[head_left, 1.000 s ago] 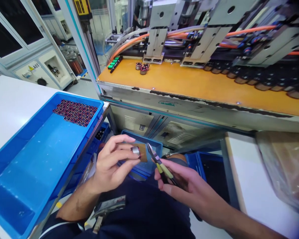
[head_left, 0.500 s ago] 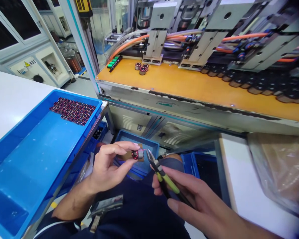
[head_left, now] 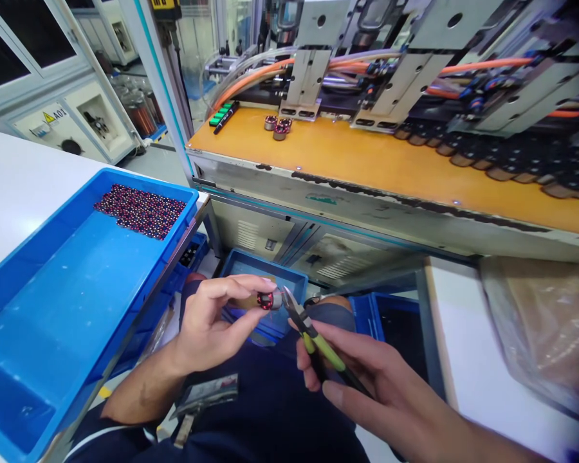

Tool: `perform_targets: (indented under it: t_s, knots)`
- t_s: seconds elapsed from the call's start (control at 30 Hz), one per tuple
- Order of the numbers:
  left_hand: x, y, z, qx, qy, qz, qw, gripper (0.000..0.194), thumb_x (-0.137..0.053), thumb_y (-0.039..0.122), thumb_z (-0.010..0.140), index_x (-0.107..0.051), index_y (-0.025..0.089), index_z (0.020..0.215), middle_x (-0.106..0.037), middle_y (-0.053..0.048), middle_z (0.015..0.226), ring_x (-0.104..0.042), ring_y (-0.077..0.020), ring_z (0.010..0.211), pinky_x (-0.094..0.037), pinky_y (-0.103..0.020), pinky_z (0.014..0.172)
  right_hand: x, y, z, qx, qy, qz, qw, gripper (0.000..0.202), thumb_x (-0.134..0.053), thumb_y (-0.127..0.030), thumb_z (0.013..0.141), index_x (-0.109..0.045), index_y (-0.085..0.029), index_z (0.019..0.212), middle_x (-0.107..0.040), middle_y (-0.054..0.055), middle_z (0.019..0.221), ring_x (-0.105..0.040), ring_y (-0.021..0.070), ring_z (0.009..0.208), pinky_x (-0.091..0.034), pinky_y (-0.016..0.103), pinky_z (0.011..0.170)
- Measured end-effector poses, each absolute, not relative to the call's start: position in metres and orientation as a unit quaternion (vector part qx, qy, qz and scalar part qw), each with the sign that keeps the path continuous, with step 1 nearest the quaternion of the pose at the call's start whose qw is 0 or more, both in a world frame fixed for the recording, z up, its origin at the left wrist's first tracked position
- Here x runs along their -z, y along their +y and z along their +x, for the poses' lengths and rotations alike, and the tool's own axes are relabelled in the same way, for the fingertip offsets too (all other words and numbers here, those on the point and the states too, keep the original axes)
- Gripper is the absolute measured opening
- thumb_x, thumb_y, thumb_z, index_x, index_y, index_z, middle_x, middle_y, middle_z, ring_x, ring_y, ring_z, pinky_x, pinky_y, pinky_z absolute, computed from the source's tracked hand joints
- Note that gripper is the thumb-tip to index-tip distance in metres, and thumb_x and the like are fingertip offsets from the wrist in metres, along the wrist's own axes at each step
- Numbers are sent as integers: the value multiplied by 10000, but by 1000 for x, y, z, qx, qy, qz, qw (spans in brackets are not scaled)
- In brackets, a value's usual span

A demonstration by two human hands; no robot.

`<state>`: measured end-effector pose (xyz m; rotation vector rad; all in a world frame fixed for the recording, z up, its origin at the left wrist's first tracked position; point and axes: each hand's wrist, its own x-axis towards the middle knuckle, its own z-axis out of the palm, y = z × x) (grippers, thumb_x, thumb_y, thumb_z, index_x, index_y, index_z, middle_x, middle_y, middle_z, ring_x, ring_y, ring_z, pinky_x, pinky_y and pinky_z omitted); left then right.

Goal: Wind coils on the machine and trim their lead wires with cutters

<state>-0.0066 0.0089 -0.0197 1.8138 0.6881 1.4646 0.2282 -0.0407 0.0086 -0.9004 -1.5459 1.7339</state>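
Between thumb and fingertips, my left hand [head_left: 217, 315] pinches a small wound motor stator [head_left: 269, 300], a grey ring with red windings at its end. My right hand [head_left: 367, 373] is closed around the green-and-black handles of cutting pliers [head_left: 313, 334]. The pliers' jaws point up and left, right beside the stator's grey rim. A thin wire seems to stick out there, though it is too fine to make out clearly. Both hands are held above my lap.
On the left, a blue tray [head_left: 43, 308] holds many stators [head_left: 142, 211] packed at its far end. Several stators [head_left: 280, 128] and a black marker [head_left: 226, 118] lie on the orange bench [head_left: 338, 148] under machine fixtures. A plastic-wrapped bundle [head_left: 545, 321] sits at right.
The stator has turned slightly and shifted a little right in my left hand. The pliers' jaws now sit closer to its rim, and the pink wire seen earlier shows less.
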Motion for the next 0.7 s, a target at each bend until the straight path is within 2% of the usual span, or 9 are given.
perform_targets:
  t_s: [0.2, 0.3, 0.4, 0.47, 0.57, 0.63, 0.7]
  knots:
    - [19, 9, -7, -567, 266, 695, 353, 522, -674, -85, 753, -453, 212, 1121, -728, -99, 1103, -714, -221, 1046, -622, -372, 870, -10, -35, 223, -644, -603, -364, 298, 411, -547, -257, 950, -498, -260, 1358, -638, 63, 996, -618, 128, 835, -553, 266, 788]
    - [19, 9, -8, -567, 270, 693, 355, 510, -674, -78, 760, -455, 210, 1119, -732, -101, 1094, -716, -221, 1041, -624, -367, 861, -14, -31, 221, -615, -635, -381, 272, 214, -534, -267, 939, -612, -193, 1123, -627, 51, 881, -579, 121, 729, -526, 237, 679]
    - [21, 9, -8, -566, 275, 688, 361, 500, -679, -68, 762, -465, 212, 1117, -733, -98, 1087, -716, -220, 1036, -625, -364, 858, -16, -28, 220, -568, -672, -409, 242, 131, -528, -264, 925, -621, -172, 928, -609, 36, 787, -548, 117, 679, -496, 227, 637]
    - [23, 8, -9, -568, 280, 681, 368, 519, -684, -73, 750, -475, 215, 1128, -730, -97, 1093, -712, -221, 1043, -626, -358, 856, -14, -29, 220, -555, -675, -425, 237, 150, -534, -277, 924, -627, -176, 984, -623, 34, 805, -575, 124, 711, -507, 228, 666]
    - [25, 7, -10, -579, 279, 659, 390, 570, -687, -90, 733, -508, 233, 1167, -722, -84, 1124, -704, -208, 1055, -622, -342, 864, -10, -29, 223, -534, -668, -456, 246, 320, -550, -316, 930, -583, -188, 1221, -665, 51, 932, -640, 148, 828, -546, 253, 760]
    - [26, 9, -11, -582, 286, 624, 435, 566, -695, -79, 735, -561, 244, 1180, -717, -67, 1137, -704, -180, 1038, -611, -313, 876, -11, -23, 228, -470, -705, -467, 253, 382, -565, -321, 924, -570, -191, 1283, -685, 59, 950, -661, 169, 857, -555, 288, 806]
    - [28, 12, -13, -581, 303, 564, 504, 445, -726, -18, 743, -656, 233, 1104, -722, -58, 1114, -713, -149, 977, -601, -264, 847, -19, -5, 237, -355, -765, -465, 270, 382, -583, -310, 908, -603, -191, 1270, -702, 74, 956, -669, 198, 867, -552, 327, 827]
